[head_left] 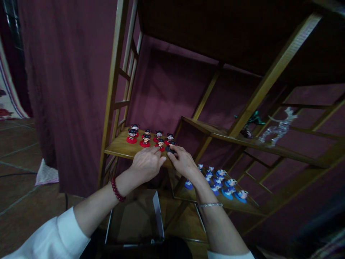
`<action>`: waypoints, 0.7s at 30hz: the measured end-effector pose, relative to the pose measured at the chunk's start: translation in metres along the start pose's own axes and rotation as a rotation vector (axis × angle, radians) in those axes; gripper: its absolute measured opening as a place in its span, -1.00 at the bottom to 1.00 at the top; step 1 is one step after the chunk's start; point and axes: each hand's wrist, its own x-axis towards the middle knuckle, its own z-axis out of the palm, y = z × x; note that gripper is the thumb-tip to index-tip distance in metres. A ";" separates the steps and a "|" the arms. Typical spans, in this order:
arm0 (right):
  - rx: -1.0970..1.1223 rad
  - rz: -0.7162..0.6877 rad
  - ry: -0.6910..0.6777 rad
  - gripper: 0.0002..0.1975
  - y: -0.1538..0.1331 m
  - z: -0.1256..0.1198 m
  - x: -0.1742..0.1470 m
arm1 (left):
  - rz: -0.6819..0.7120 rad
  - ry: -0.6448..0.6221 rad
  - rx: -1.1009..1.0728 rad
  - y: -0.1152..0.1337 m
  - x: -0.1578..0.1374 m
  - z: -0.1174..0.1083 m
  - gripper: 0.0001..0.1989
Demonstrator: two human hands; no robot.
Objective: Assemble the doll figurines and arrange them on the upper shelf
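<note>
On the small wooden shelf (pixel 122 145) stand two rows of black-haired doll figurines, most on round red bases. My right hand (pixel 183 163) has its thumb and fingers at a figurine with a dark base (pixel 171 145), at the right end of the front row. Beside it my left hand (pixel 148 163) reaches to the front of a red-based figurine (pixel 160 144), thumb apart from the fingers; its fingertips are partly hidden, so whether they touch is unclear.
Several blue-and-white figurines (pixel 228 192) stand on a lower shelf to the right. A clear deer ornament (pixel 280 126) and a green ornament (pixel 254 118) sit on a higher shelf. Below my hands is an open box (pixel 134 216). A wooden post (pixel 110 108) bounds the left side.
</note>
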 end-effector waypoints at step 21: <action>-0.096 -0.067 0.064 -0.71 -0.001 0.000 -0.014 | -0.044 0.027 0.041 0.001 -0.002 0.004 -0.58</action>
